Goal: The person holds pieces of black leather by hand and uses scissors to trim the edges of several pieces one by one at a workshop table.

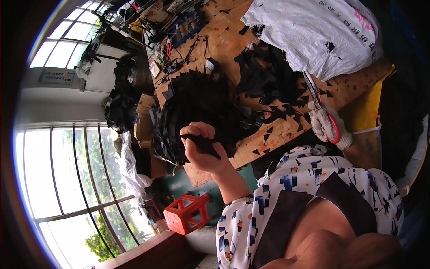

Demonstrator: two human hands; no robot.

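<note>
My left hand [204, 160] is raised over the near edge of the wooden table [280, 140], its fingers closed round a small black piece of fabric [204, 144]. Just beyond it lies a large heap of black fabric pieces [192, 96]. On the right, my right hand [320, 122] wears a white knitted glove and grips scissors [333, 130] with red handles. Their metal blades point away from me, beside a second pile of black scraps [266, 74]. How far the blades are apart is hard to tell.
A white woven sack [313, 38] lies at the far right of the table. Small black triangular offcuts are scattered about. A blue basket [184, 29] and cords sit at the back. A red plastic stool [181, 219] stands lower left, near a barred window [76, 175]. Yellow material [371, 105] hangs at right.
</note>
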